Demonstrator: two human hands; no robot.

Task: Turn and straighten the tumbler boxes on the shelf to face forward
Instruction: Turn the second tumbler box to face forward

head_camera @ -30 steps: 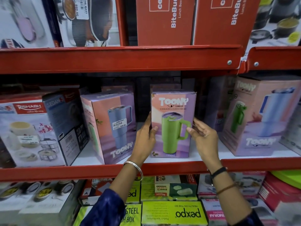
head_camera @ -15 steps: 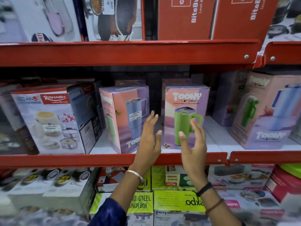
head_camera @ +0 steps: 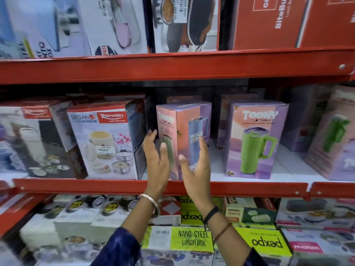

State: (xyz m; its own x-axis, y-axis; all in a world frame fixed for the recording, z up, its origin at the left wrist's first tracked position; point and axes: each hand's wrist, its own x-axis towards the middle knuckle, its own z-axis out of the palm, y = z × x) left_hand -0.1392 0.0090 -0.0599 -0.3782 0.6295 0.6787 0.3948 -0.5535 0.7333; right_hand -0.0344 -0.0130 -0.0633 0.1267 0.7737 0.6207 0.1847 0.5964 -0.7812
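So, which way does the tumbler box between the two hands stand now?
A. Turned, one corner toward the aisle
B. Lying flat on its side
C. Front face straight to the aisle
A: the tumbler box shows two faces, with a vertical corner edge toward the camera, between the open hands.

A tall pink-and-lilac cardboard tumbler box printed with a blue tumbler (head_camera: 184, 139) stands upright on the red-edged white shelf (head_camera: 288, 169), turned at an angle so one corner points outward and both a narrow side and the front show; a white price sticker sits on its front. To its right, well apart, a matching lilac cardboard box printed with a green handled tumbler (head_camera: 255, 139) stands upright, facing almost squarely forward. Further right, a larger pink box with a green tumbler picture (head_camera: 334, 135) sits angled at the frame's edge.
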